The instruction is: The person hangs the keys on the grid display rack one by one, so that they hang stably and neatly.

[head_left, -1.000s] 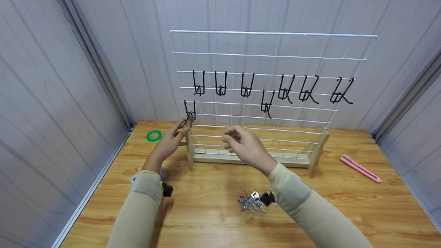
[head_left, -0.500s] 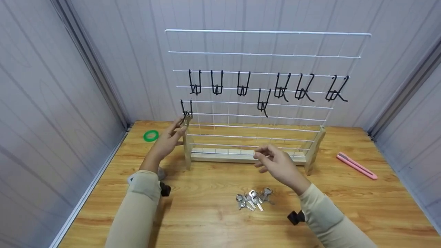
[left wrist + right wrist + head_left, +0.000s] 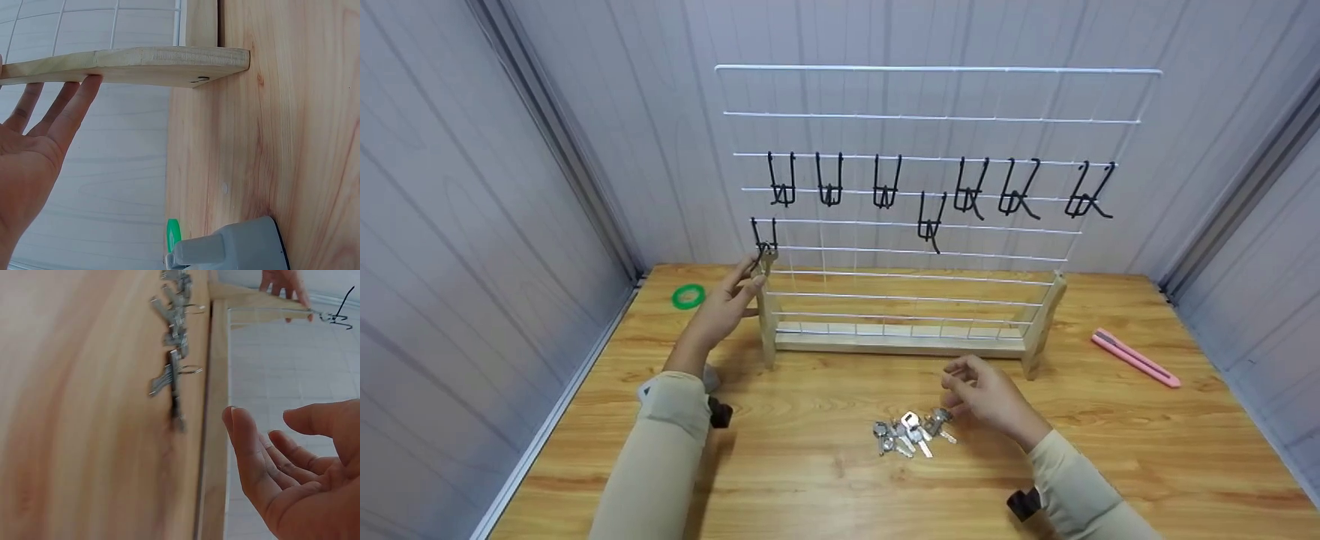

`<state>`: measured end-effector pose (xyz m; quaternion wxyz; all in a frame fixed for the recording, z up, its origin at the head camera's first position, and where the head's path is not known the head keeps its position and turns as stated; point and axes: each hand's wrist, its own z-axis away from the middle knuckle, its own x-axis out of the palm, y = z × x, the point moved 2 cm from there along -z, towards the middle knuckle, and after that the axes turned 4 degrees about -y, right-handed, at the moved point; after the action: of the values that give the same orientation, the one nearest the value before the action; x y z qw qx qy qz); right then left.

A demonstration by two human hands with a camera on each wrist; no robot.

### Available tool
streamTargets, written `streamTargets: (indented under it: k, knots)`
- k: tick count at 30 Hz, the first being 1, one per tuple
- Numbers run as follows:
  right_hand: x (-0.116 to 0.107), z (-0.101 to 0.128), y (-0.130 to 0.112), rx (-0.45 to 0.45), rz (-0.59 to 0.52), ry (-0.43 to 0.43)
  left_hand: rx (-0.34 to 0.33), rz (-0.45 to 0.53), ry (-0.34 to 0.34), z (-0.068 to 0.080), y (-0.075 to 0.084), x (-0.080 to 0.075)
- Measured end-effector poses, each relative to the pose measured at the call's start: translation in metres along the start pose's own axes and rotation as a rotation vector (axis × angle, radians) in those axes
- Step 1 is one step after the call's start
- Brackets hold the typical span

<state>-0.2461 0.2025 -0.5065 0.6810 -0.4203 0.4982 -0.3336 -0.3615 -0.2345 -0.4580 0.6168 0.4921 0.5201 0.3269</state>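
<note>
A white wire grid rack [image 3: 937, 71] on a wooden stand carries several black hooks [image 3: 829, 187]. From the lower-left hook hangs a key [image 3: 768, 259] on a ring. My left hand [image 3: 722, 306] holds the stand's left wooden side post [image 3: 140, 62], with fingers at its outer side and the thumb by its front. My right hand [image 3: 990, 397] holds nothing, its thumb and fingers apart, just right of a cluster of keys [image 3: 911, 431] on the table. In the right wrist view some keys [image 3: 174, 326] show their split rings.
A green tape roll [image 3: 688, 296] lies left of the rack and a pink utility knife [image 3: 1136, 358] lies to its right. A grey object [image 3: 247, 247] is partly behind my left forearm. Pale panel walls [image 3: 547, 187] enclose the wooden table [image 3: 810, 487].
My right hand has moved from in front of the grid down and to the right, beside the keys. My left hand has stayed at the side post. The view has shifted slightly.
</note>
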Motion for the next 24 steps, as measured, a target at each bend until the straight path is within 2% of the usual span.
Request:
streamTargets:
  k: [5, 11, 24]
  knots:
    - [-0.002, 0.003, 0.018, 0.040, 0.035, -0.019, 0.007, 0.014, 0.002, -0.001, 0.000, 0.001]
    - [0.003, 0.007, 0.027, 0.055, 0.114, -0.067, 0.010, 0.019, 0.000, -0.002, -0.001, 0.001]
    - [0.014, 0.004, 0.021, 0.107, 0.366, 0.008, 0.005, 0.006, -0.009, -0.002, -0.002, 0.000]
